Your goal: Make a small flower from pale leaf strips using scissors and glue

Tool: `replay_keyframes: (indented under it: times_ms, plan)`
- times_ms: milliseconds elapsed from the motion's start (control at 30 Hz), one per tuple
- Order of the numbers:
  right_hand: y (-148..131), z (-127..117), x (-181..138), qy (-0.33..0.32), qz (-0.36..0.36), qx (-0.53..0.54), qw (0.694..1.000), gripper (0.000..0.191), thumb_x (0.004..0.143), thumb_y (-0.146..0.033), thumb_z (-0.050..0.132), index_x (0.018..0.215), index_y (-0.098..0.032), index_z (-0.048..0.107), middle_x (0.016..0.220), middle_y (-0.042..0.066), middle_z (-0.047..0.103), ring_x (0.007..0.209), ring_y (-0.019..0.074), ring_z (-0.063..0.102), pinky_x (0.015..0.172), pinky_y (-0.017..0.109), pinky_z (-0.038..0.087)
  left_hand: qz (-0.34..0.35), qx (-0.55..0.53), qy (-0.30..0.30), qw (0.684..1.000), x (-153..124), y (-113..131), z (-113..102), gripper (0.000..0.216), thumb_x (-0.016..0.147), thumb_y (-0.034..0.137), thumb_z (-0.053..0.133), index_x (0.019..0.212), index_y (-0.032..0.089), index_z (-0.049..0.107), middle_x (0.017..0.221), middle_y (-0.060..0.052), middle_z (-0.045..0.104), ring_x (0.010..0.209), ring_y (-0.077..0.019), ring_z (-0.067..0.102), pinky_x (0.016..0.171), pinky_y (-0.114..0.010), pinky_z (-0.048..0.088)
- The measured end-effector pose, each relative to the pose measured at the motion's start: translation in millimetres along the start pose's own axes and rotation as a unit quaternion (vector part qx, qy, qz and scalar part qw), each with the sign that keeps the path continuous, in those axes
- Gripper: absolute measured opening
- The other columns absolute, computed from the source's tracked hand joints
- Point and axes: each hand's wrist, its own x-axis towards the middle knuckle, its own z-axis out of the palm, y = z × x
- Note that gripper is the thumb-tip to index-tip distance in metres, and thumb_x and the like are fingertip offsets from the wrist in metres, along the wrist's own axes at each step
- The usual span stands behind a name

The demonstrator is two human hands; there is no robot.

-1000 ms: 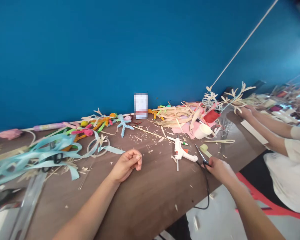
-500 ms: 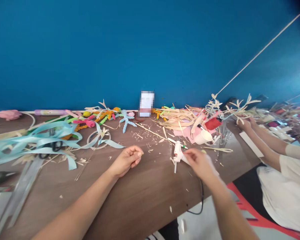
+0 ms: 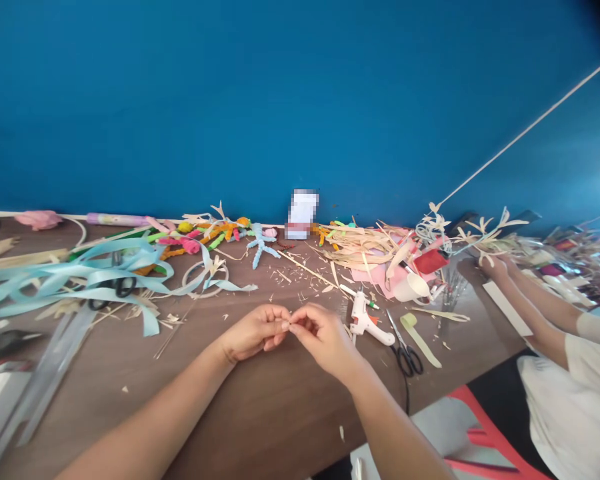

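My left hand (image 3: 254, 331) and my right hand (image 3: 324, 339) meet fingertip to fingertip just above the brown table (image 3: 260, 413). Both pinch at the same spot, on a small pale scrap (image 3: 287, 327) too tiny to make out. A white glue gun (image 3: 366, 320) lies just right of my right hand. Black-handled scissors (image 3: 404, 348) rest beyond it, beside a pale green strip (image 3: 420, 339).
Light blue ribbons (image 3: 75, 275) and a second pair of scissors (image 3: 114, 291) lie at the left, near a metal ruler (image 3: 55, 373). Colourful twisted figures (image 3: 215, 237), pale straw strips (image 3: 365, 243) and a white cup (image 3: 411, 287) line the back. Another person's hands (image 3: 495, 268) hold a straw flower branch (image 3: 480, 232) at the right.
My right hand let go of the scissors at the right, passed over the glue gun and came left to meet my left hand. The left hand stayed almost still.
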Motion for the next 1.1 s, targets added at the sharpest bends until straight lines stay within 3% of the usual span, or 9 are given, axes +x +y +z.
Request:
replay_keyframes:
  times_ms: [267,567,733,867,967,1100]
  plan:
    - [2,-3,-6,0.008,0.013,-0.075,0.997,0.009,0.08,-0.02,0.046,0.076,-0.019,0.053,0.068,-0.002,0.054,0.059,0.0101,0.047,0.056,0.021,0.034,-0.015,0.043,0.005,0.999,1,-1,3,0.022,0.067,0.031,0.065,0.069,0.01,0.056,0.05,0.001,0.056,0.036,-0.0027,0.043,0.037,-0.014,0.029]
    - [16,2,-9,0.047,0.037,-0.06,0.996,0.012,0.081,-0.022,0.043,0.076,-0.019,0.053,0.069,-0.001,0.055,0.057,0.0104,0.049,0.054,0.021,0.036,0.017,0.088,0.049,0.995,5,-4,6,0.022,0.066,0.031,0.064,0.072,0.011,0.057,0.059,-0.001,0.061,0.045,-0.0071,0.053,0.047,-0.019,0.042]
    - [43,-20,3,0.041,0.105,-0.026,0.993,0.018,0.08,-0.031,0.044,0.09,-0.02,0.055,0.072,-0.001,0.058,0.049,0.0094,0.048,0.048,0.021,0.037,0.036,0.096,0.108,0.989,7,-4,5,0.024,0.066,0.032,0.065,0.07,0.01,0.057,0.057,-0.001,0.06,0.044,-0.0062,0.051,0.045,-0.018,0.04]
    - [75,-51,27,0.082,0.139,-0.193,0.968,0.016,0.077,-0.024,0.046,0.086,-0.02,0.059,0.079,0.001,0.058,0.061,0.0127,0.053,0.056,0.023,0.039,0.048,0.046,0.151,0.986,8,-2,3,0.026,0.064,0.033,0.066,0.071,0.011,0.056,0.058,-0.001,0.06,0.044,-0.0061,0.051,0.044,-0.018,0.04]
    - [88,-59,44,0.011,0.119,-0.33,0.936,0.016,0.077,-0.018,0.046,0.084,-0.02,0.06,0.093,0.003,0.057,0.074,0.0138,0.055,0.066,0.024,0.039,0.051,0.015,0.15,0.987,8,0,2,0.027,0.064,0.033,0.067,0.07,0.01,0.055,0.057,0.0,0.059,0.044,-0.0059,0.051,0.044,-0.018,0.04]
    - [90,-52,55,-0.057,0.108,-0.392,0.912,0.019,0.078,-0.016,0.044,0.09,-0.02,0.059,0.097,0.005,0.056,0.082,0.0149,0.055,0.069,0.023,0.037,0.056,-0.002,0.156,0.986,8,2,3,0.027,0.063,0.033,0.068,0.069,0.01,0.055,0.057,-0.001,0.059,0.043,-0.0058,0.051,0.043,-0.017,0.04]
